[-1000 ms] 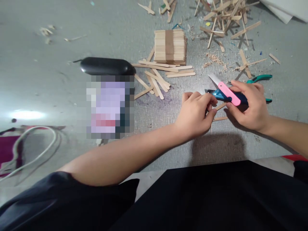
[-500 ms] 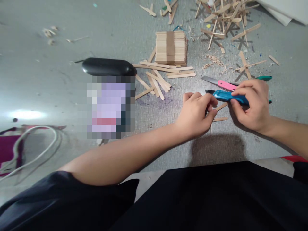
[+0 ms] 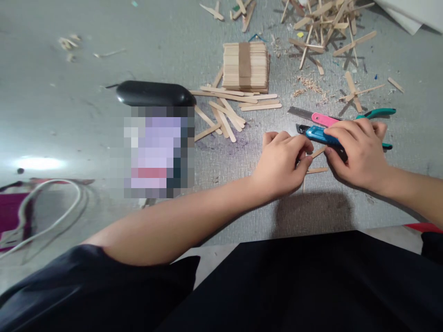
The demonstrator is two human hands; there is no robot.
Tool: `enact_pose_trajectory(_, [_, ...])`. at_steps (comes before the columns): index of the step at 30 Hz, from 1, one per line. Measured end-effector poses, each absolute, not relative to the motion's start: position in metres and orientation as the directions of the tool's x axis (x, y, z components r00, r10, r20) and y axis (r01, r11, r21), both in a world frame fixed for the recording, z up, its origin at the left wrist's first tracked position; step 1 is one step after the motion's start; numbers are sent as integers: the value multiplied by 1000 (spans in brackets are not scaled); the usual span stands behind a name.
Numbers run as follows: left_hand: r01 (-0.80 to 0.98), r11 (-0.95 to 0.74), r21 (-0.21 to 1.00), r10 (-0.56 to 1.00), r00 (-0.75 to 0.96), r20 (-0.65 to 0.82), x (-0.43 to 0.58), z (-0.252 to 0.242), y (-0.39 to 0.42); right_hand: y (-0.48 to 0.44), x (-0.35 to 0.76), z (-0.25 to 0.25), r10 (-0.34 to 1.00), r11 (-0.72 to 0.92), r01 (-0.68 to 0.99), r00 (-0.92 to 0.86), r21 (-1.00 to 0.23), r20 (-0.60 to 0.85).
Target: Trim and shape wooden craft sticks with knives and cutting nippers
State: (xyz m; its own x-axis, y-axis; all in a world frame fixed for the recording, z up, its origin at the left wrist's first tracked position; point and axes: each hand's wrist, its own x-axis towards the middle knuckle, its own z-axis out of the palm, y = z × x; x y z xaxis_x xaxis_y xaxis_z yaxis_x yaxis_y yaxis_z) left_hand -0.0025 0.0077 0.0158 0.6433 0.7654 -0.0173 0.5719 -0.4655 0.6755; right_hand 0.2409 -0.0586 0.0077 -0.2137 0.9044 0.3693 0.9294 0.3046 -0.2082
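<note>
My left hand (image 3: 284, 161) is closed, thumb and fingers pinching a wooden craft stick (image 3: 319, 152) whose end points to the right. Another craft stick (image 3: 317, 170) pokes out just below the thumb; how the sticks join is hidden by the hand. My right hand (image 3: 360, 150) rests over a blue utility knife (image 3: 320, 134), fingers apart, with the thumb beside the end of the held stick. The knife lies on the table, its black tip facing left. Just behind it are a pink craft knife (image 3: 323, 119) and green-handled pliers (image 3: 379, 112), partly covered by my right hand.
A banded stack of craft sticks (image 3: 233, 67) stands behind loose sticks (image 3: 226, 121). Crossed stick assemblies (image 3: 325, 27) pile up at the back right, near wood shavings (image 3: 308, 86). To the left are a black case (image 3: 155, 93), a blurred-out phone-like object (image 3: 155, 147) and a white cable (image 3: 78, 193).
My right hand has loosened from the blue utility knife and shifted slightly left, its thumb now nearer the held stick. More of the pliers shows. My left hand has stayed in place.
</note>
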Motion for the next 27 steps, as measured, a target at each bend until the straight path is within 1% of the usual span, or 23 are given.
enact_pose_trajectory(5, [582,-539,608,736,677,4,-3,13,6,-58,244,5,899,321,930,-239,-180,367])
enact_pose_trajectory(7, [583,-569,581,725,689,19,-3,12,4,-57,246,3,897,334,922,-249,-193,365])
enact_pose_trajectory(10, [574,-595,563,710,703,34,-4,12,3,-56,248,3,898,348,904,-245,-248,367])
enact_pose_trajectory(12, [571,-604,556,704,709,36,-4,12,4,-56,248,3,886,366,884,-236,-289,399])
enact_pose_trajectory(16, [564,-611,555,696,717,39,-4,12,4,-55,248,1,825,447,825,-232,-345,515])
enact_pose_trajectory(19, [548,-607,575,691,721,43,-5,13,3,-54,248,1,805,504,756,-234,-417,546])
enact_pose_trajectory(21, [532,-600,598,684,728,39,-5,14,2,-54,247,1,810,505,729,-216,-461,546])
enact_pose_trajectory(24, [462,-580,671,646,762,34,-6,15,3,-55,247,2,828,492,711,-204,-503,523])
enact_pose_trajectory(27, [383,-533,754,638,767,62,-8,16,5,-56,248,1,845,486,699,-223,-524,487])
